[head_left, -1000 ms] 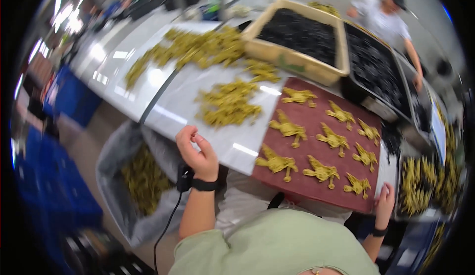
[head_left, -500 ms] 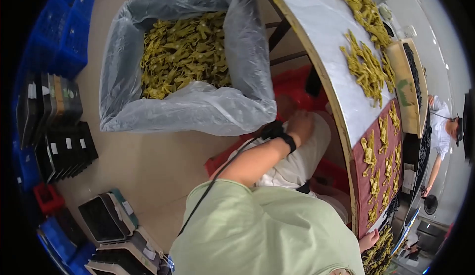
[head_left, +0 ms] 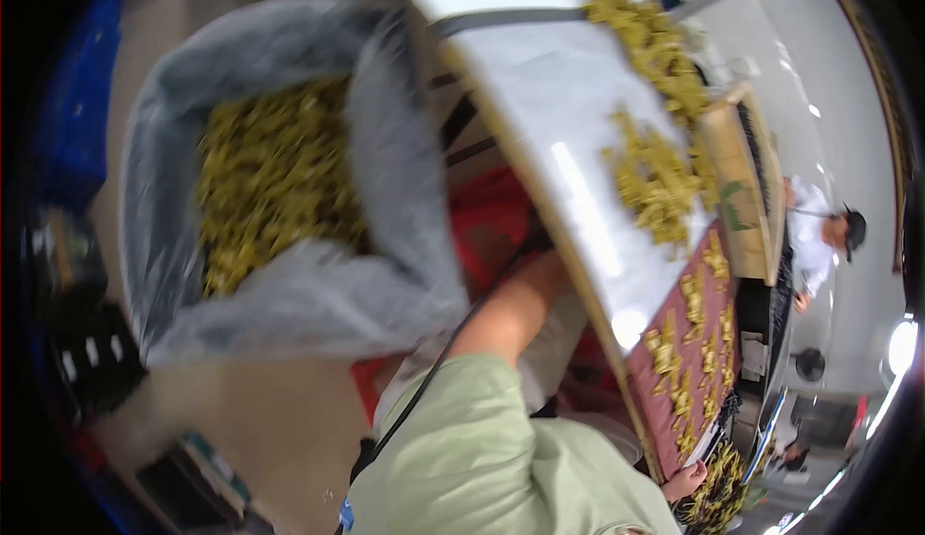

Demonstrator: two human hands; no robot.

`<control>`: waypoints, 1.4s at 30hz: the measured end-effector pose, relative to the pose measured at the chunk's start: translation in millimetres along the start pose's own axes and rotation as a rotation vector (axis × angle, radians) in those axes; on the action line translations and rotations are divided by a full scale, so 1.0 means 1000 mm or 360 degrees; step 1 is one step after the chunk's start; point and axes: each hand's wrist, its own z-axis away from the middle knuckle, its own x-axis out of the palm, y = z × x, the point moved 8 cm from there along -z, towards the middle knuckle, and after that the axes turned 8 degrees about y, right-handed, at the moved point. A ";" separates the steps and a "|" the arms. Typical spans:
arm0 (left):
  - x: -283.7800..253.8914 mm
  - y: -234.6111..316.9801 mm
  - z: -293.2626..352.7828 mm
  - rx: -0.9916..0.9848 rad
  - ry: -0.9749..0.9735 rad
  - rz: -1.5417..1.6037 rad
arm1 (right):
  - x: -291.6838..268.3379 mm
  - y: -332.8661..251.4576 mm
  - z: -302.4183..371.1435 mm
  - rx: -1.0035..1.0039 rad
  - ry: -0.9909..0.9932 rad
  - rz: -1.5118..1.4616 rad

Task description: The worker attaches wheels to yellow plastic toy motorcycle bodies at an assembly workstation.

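Note:
At the lower right, my right hand (head_left: pixel 684 482) rests by the near corner of the work table, next to a maroon mat (head_left: pixel 647 366). Its fingers are small and blurred, so their grip is unclear. Olive-yellow figures with thin limbs (head_left: pixel 665 354) lie spaced in rows on the mat. My left forearm (head_left: pixel 520 309) reaches up to the table's left edge, which hides the hand. Beyond the mat, a loose pile of the same figures (head_left: pixel 655 183) lies on the white tabletop (head_left: pixel 540 82).
A clear-plastic-lined bin (head_left: pixel 405 208) full of olive-yellow pieces (head_left: pixel 279 179) stands left of the table. Blue crates (head_left: pixel 77 102) and dark trays (head_left: pixel 92 352) are at far left. A wooden box (head_left: pixel 737 150) sits along the table's far side. Another person (head_left: pixel 814 236) in white is beyond.
The view has swung, so the bin and table appear shifted left. My left hand, visible on my lap earlier, is now behind the table edge. The right hand stays by the table corner.

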 end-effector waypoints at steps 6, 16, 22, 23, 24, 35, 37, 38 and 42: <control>0.232 0.122 -0.013 0.0376 -0.0672 -0.0048 | -0.024 -0.041 0.025 0.0124 0.0134 -0.0042; 0.420 0.083 0.153 0.0560 -0.1503 -0.0105 | -0.020 -0.054 0.028 0.0339 0.0141 -0.0158; 0.385 0.010 0.182 0.0622 -0.1620 -0.0254 | -0.026 -0.056 0.030 0.0385 0.0220 -0.0179; 0.376 0.004 0.185 0.0638 -0.1636 -0.0282 | -0.026 -0.058 0.029 0.0388 0.0194 -0.0171; 0.365 0.000 0.189 0.0656 -0.1651 -0.0313 | -0.026 -0.056 0.030 0.0346 0.0232 -0.0117; 0.137 -0.020 0.128 0.0795 -0.1313 -0.0831 | -0.031 -0.056 0.032 0.0329 0.0334 -0.0360; 0.082 -0.015 0.121 0.0795 -0.1191 -0.0927 | -0.030 -0.055 0.031 0.0308 0.0377 -0.0456; 0.058 -0.013 0.121 0.0793 -0.1130 -0.0965 | -0.028 -0.052 0.031 0.0321 0.0368 -0.0518; -0.030 0.003 0.124 0.0795 -0.0913 -0.1109 | -0.028 -0.044 0.034 0.0334 0.0430 -0.0699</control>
